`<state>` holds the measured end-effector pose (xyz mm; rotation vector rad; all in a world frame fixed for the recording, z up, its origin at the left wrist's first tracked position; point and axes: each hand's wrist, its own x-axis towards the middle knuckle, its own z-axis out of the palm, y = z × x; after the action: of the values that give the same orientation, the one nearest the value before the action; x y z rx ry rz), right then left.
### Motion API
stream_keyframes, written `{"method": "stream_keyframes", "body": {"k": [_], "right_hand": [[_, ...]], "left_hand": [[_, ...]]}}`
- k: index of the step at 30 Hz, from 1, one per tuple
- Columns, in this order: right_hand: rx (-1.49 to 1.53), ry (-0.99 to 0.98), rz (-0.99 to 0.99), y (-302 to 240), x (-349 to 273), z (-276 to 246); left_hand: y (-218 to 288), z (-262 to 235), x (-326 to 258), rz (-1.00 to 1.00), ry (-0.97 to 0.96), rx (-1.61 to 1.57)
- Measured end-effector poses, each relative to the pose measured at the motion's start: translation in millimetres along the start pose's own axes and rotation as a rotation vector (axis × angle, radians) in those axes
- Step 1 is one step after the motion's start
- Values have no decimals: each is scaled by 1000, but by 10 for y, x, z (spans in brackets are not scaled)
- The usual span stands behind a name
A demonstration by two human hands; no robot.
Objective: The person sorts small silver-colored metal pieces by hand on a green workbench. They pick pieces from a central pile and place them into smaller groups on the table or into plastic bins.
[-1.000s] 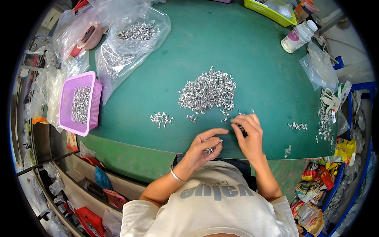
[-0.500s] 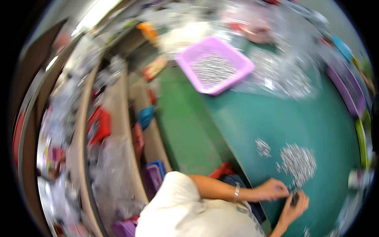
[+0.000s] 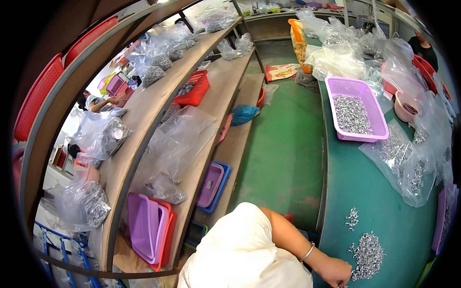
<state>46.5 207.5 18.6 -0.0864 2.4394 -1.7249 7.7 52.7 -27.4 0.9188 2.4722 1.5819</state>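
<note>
My left hand [image 3: 337, 272], with a thin bracelet on the wrist, rests on the green table [image 3: 365, 187] at the bottom right edge of the view. Its fingers are curled and partly cut off by the frame. It touches the near side of a heap of small silvery metal parts [image 3: 369, 253]. A smaller cluster of the same parts [image 3: 352, 218] lies a little farther out. My right hand is out of view. My white-sleeved shoulder fills the lower middle.
A purple basket [image 3: 333, 103] holding metal parts and a clear bag of parts [image 3: 408, 168] sit farther along the table. Wooden shelves [image 3: 192, 158] to my left carry bags, a red basket [image 3: 192, 89] and stacked purple trays [image 3: 146, 225]. A person [image 3: 98, 102] works behind the shelves.
The view has swung from the table toward the shelves on my left. My right hand, earlier beside the left at the heap, has left the picture.
</note>
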Motion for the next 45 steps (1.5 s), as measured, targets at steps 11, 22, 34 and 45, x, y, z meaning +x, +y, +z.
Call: {"method": "stream_keyframes", "body": {"k": [11,22,34,45], "right_hand": [[185,-23,135,-60,-208,-87],[850,209,160,136,-249,149],[997,210,37,14,-353,277],[1203,97,183,76,-313,367]], "left_hand": [[197,103,-17,16,70,-358],[621,-305,-119,-460,67,-726],[638,-290,-133,-564,-1,-777],[549,-352,-164,-341,42,-592]]}}
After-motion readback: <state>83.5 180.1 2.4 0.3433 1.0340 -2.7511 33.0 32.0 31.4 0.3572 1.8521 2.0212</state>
